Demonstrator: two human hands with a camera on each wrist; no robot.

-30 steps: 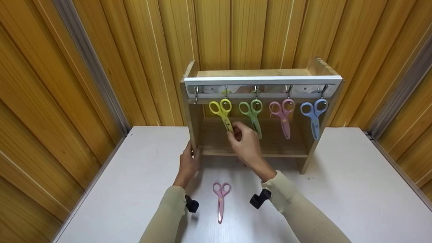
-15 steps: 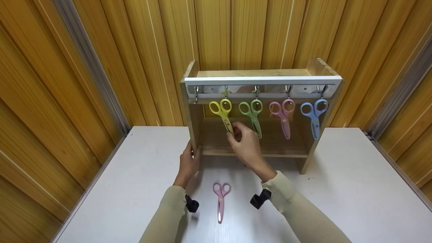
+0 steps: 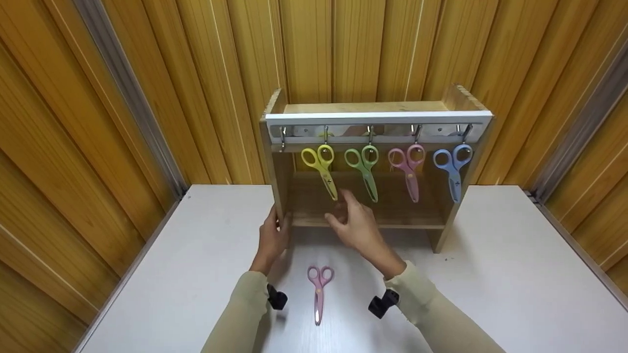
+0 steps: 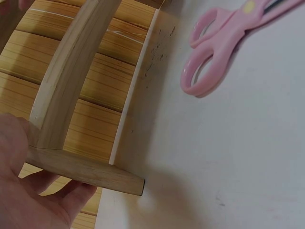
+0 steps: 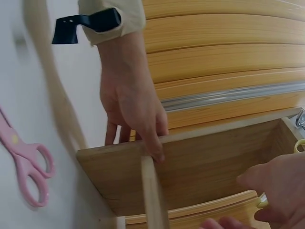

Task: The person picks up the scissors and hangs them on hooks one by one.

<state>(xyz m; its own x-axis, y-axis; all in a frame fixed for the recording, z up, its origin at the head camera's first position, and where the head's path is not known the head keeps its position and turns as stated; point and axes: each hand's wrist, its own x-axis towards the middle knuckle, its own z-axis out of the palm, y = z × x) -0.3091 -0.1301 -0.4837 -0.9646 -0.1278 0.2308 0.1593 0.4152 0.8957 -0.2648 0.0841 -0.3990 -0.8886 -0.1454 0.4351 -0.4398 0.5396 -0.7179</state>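
Note:
My left hand (image 3: 271,240) grips the lower left side panel of a wooden rack (image 3: 402,219), thumb on the inner face and fingers outside, as the left wrist view shows too. Yellow scissors (image 3: 325,171) hang by one handle loop from a hook, blades down. Just below and right of their tip is my right hand (image 3: 360,226), thumb and fingers parted, with nothing held. Green scissors (image 3: 366,169), pink scissors (image 3: 410,171) and blue scissors (image 3: 453,171) hang in a row to the right. A second pair of pink scissors (image 3: 319,291) lies on the white table between my forearms.
A metal hook rail (image 3: 343,117) runs across the rack's upper front. Its leftmost hook (image 3: 282,138) carries no scissors. Wood-look panels (image 3: 353,49) stand behind the rack and on both sides of the white table (image 3: 196,274).
My right hand has let go of the yellow scissors' blades and dropped slightly, its fingers spreading. The scissors stay hanging. My left hand keeps its hold on the rack; the head view shifts slightly.

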